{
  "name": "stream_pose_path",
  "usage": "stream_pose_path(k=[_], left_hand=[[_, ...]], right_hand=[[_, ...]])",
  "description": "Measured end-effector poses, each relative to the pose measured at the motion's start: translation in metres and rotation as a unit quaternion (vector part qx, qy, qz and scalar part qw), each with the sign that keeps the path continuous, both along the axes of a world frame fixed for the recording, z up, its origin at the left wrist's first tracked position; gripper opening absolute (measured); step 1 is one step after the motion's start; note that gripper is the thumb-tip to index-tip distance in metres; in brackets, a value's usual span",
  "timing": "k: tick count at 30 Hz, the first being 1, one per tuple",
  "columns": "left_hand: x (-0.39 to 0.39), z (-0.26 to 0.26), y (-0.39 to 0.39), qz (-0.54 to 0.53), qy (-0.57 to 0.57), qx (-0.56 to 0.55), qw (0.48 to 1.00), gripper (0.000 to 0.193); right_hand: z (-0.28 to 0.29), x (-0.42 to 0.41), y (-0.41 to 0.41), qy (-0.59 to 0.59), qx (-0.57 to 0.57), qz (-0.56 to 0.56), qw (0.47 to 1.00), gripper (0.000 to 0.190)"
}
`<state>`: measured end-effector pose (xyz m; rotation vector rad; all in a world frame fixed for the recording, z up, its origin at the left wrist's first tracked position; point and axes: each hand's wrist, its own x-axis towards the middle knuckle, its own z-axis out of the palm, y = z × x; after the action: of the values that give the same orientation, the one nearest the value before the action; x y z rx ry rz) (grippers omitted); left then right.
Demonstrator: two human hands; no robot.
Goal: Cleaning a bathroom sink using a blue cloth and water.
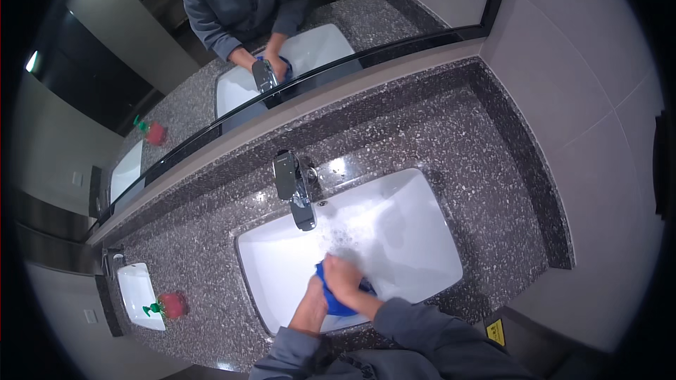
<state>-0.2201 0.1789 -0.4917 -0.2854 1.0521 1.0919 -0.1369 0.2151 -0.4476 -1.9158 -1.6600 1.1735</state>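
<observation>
Over the near part of a white rectangular sink (422, 243), both hands are closed around a blue cloth (339, 304). My left hand (315, 295) grips its left side, and my right hand (342, 276) lies across its top, slightly blurred. Some of the blue cloth shows below and to the right of the right hand. Beyond the hands, the chrome faucet (296, 190) reaches over the back rim of the basin. Suds or small bubbles (340, 235) show on the basin floor just past my right hand.
A red soap bottle (172, 305) with a green pump stands on the speckled stone counter (206, 253) to the left. Past it is a second white sink (138, 285). A wide mirror (185, 79) runs along the back, and a tiled wall (586, 132) rises at the right.
</observation>
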Motion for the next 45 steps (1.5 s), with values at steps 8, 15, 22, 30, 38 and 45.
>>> stream_pose_path(k=[8, 15, 22, 30, 38, 45], left_hand=[[-0.028, 0.027, -0.011, -0.198, 0.64, 0.018, 0.742, 0.017], [-0.023, 0.009, -0.014, -0.168, 0.368, 0.049, 0.913, 0.059], [-0.036, -0.023, -0.016, -0.033, -0.011, 0.0, 0.999, 0.059], [0.024, 0.02, -0.011, -0.082, 0.164, -0.096, 0.978, 0.036], [0.023, -0.003, -0.004, -0.048, 0.029, -0.01, 0.998, 0.036], [0.027, 0.026, -0.008, -0.095, 0.149, -0.079, 0.981, 0.052]], right_hand=[[-0.038, 0.087, 0.096, -0.237, 0.233, -0.026, 0.943, 0.021], [-0.066, 0.05, 0.041, -0.047, 0.105, 0.112, 0.987, 0.047], [0.035, -0.013, -0.033, 0.111, -0.111, 0.132, 0.979, 0.041], [-0.039, 0.009, 0.029, -0.001, 0.067, 0.076, 0.995, 0.047], [-0.111, -0.053, -0.075, -0.114, 0.265, 0.057, 0.956, 0.039], [-0.05, 0.024, 0.042, -0.067, 0.12, 0.053, 0.989, 0.032]])
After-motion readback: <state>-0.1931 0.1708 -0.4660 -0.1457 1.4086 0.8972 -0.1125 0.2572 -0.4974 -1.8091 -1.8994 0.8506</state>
